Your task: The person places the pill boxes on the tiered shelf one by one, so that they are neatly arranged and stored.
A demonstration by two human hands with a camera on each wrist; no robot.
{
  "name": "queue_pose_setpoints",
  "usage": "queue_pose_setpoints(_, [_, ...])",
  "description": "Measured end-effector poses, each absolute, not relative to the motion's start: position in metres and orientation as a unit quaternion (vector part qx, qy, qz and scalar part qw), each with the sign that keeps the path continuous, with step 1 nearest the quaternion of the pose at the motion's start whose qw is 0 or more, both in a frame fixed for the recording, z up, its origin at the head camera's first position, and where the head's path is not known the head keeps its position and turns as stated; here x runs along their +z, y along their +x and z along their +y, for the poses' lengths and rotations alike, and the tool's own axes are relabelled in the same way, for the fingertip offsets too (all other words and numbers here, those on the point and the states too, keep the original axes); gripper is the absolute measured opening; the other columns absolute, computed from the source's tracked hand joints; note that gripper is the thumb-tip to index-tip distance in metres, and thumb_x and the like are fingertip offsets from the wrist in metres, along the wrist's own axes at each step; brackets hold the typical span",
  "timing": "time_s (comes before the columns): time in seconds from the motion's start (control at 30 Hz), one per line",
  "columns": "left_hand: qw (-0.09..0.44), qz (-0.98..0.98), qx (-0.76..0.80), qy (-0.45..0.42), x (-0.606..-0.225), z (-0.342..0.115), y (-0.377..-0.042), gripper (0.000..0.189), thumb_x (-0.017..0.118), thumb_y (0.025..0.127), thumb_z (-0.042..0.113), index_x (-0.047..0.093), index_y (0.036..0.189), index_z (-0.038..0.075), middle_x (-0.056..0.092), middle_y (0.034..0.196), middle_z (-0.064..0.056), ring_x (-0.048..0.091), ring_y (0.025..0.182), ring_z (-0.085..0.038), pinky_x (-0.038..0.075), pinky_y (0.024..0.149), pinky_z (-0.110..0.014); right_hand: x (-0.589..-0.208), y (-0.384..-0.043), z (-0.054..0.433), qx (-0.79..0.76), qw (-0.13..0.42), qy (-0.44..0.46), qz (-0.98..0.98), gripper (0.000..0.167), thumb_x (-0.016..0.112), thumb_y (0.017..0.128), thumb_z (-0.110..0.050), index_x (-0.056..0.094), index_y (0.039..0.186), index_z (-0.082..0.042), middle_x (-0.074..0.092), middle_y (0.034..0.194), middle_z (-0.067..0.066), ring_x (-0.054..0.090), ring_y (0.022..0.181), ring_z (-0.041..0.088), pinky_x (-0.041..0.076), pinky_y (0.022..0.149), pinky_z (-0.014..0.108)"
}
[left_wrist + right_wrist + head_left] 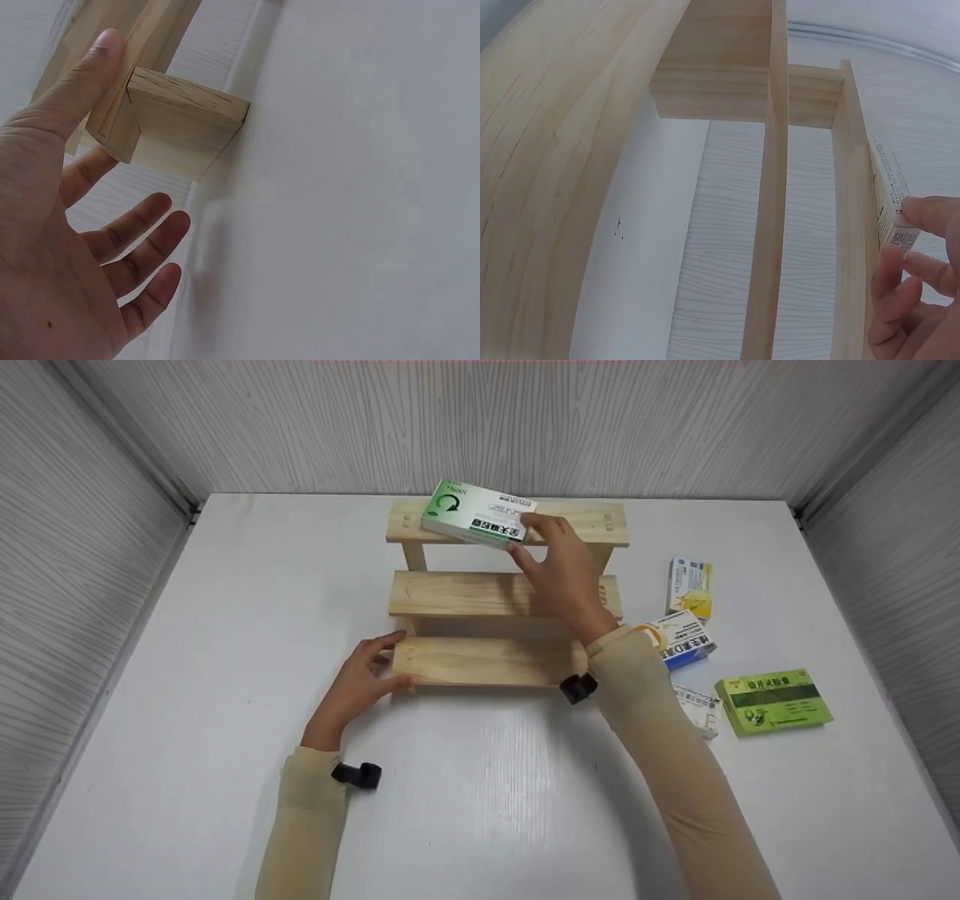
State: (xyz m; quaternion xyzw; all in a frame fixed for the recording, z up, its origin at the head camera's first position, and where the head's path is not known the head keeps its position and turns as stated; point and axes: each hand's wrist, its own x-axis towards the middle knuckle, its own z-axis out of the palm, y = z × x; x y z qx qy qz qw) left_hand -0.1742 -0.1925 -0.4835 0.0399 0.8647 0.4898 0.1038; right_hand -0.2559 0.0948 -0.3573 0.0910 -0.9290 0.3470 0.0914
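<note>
A three-step wooden rack (480,660) stands mid-table. My right hand (562,574) pinches a green and white medicine box (472,514) by its right end, and the box lies tilted over the left part of the top step (592,521). In the right wrist view the box's printed edge (889,195) lies against the top board (847,225), with my fingertips (930,214) on it. My left hand (360,679) rests at the left end of the lowest step. In the left wrist view the thumb (82,82) touches the wooden end block (184,127) and the fingers (142,247) are spread and relaxed.
Right of the rack on the white table (225,660) lie a yellow and white box (690,587), a blue and white box (682,640), a green box (772,701) and a white box (701,709) partly under my right sleeve. Grey panel walls enclose the table on three sides.
</note>
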Motion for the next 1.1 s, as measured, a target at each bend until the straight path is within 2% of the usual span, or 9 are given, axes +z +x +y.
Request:
queue_pose_setpoints(0.33, [0.114,0.856,0.504,0.036,-0.484,-0.197,-0.173,0.084,0.081,0.076,0.041,0.041,0.147,0.022,0.049,0.137,-0.014,0.049,0.120,-0.033,0.041,0.097,-0.047,-0.351,-0.265,0.083,0.347,0.079,0.128,-0.926,0.041,0.058,0.097,-0.030,0.055,0.134,-0.013,0.060,0.133,0.004,0.055,0.124,0.017,0.042,0.103,0.033])
queue_pose_setpoints(0.63, [0.114,0.852,0.509,0.038,-0.485,-0.198,-0.174,0.083,0.081,0.076,0.039,0.042,0.146,0.023,0.052,0.133,-0.014,0.050,0.116,-0.031,0.040,0.095,-0.043,-0.349,-0.270,0.074,0.325,0.060,0.103,-0.938,0.040,0.057,0.097,-0.034,0.055,0.135,-0.019,0.059,0.135,-0.001,0.054,0.125,0.014,0.044,0.100,0.034])
queue_pose_setpoints(0.83, [0.112,0.854,0.507,0.038,-0.486,-0.198,-0.174,0.083,0.081,0.076,0.039,0.042,0.146,0.023,0.052,0.133,-0.014,0.050,0.114,-0.031,0.039,0.095,-0.042,-0.351,-0.268,0.082,0.362,0.059,0.116,-0.923,0.045,0.059,0.097,-0.030,0.051,0.139,-0.016,0.058,0.134,0.004,0.053,0.127,0.017,0.042,0.103,0.035])
queue_pose_setpoints(0.9, [0.112,0.854,0.507,0.038,-0.485,-0.197,-0.175,0.083,0.081,0.075,0.040,0.042,0.147,0.023,0.051,0.134,-0.015,0.050,0.115,-0.031,0.039,0.095,-0.043,-0.350,-0.267,0.088,0.391,0.059,0.119,-0.911,0.045,0.060,0.096,-0.026,0.050,0.139,-0.014,0.059,0.132,0.008,0.057,0.122,0.019,0.046,0.099,0.035])
queue_pose_setpoints(1.0, [0.111,0.855,0.505,0.039,-0.485,-0.198,-0.175,0.084,0.081,0.076,0.040,0.041,0.147,0.022,0.051,0.134,-0.015,0.050,0.115,-0.031,0.039,0.095,-0.043,-0.349,-0.265,0.100,0.430,0.052,0.117,-0.894,0.047,0.062,0.095,-0.024,0.049,0.140,-0.015,0.059,0.132,0.010,0.065,0.105,0.023,0.051,0.086,0.033])
queue_pose_setpoints(1.1, [0.113,0.857,0.501,0.040,-0.486,-0.198,-0.176,0.083,0.080,0.077,0.040,0.040,0.147,0.022,0.051,0.134,-0.015,0.050,0.114,-0.031,0.039,0.095,-0.042,-0.347,-0.261,0.115,0.450,0.039,0.115,-0.885,0.051,0.063,0.094,-0.026,0.046,0.142,-0.018,0.056,0.136,0.009,0.065,0.093,0.022,0.051,0.078,0.031])
